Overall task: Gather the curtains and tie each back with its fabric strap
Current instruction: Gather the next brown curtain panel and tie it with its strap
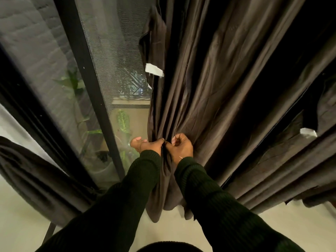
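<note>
Curtain (209, 79) folds bunch where both hands meet — the right hand (181, 147) pinches them, the left hand (145, 145) cups the edge — seemingly gathering them for tying.

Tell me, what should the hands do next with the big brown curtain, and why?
Probably pull more folds in toward the middle. Both hands, left hand and right hand, pinch only the curtain's edge beside the screen door, while most of the fabric spreads wide to the right. No strap is wrapped around it yet.
</note>
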